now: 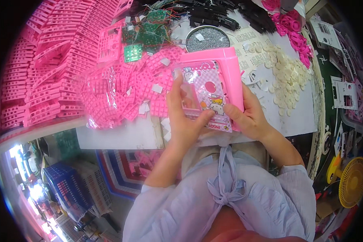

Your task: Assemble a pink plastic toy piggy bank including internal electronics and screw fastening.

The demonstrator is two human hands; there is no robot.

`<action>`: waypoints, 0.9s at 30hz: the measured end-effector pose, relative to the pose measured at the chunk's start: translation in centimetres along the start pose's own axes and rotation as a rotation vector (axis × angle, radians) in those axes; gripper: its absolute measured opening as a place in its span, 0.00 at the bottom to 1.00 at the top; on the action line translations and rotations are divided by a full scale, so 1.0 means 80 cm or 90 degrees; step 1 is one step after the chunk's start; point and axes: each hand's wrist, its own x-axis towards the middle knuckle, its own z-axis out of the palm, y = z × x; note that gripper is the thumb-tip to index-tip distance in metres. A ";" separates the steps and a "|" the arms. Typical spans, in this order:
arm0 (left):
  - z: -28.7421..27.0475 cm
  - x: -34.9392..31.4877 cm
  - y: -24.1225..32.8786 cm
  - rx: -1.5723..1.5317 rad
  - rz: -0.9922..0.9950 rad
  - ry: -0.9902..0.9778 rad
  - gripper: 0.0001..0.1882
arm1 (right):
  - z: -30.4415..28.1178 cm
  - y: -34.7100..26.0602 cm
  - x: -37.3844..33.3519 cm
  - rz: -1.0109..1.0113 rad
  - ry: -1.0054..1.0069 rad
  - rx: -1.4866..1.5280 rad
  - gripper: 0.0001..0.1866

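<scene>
Just this side of the round bowl (207, 27), the left hand (184, 126) is gripping a printed panel (207, 90) (it is showing cartoons), and the right hand (252, 118) is gripping a pink case (231, 76).

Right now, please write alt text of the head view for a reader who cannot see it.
Two hands hold a glossy printed panel against a pink plastic case at a white worktable. Pink grid-like parts lie to the left, pale discs to the right.
</scene>
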 end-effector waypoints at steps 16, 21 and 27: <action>0.012 -0.007 0.012 0.188 0.086 -0.007 0.53 | -0.029 0.012 0.010 0.092 -0.159 0.135 0.35; -0.008 0.029 0.033 -0.213 -0.161 0.115 0.33 | -0.037 0.017 0.017 0.218 -0.082 0.389 0.37; -0.020 0.041 -0.006 -0.286 -0.147 0.101 0.24 | -0.035 -0.003 0.010 0.248 -0.097 0.084 0.40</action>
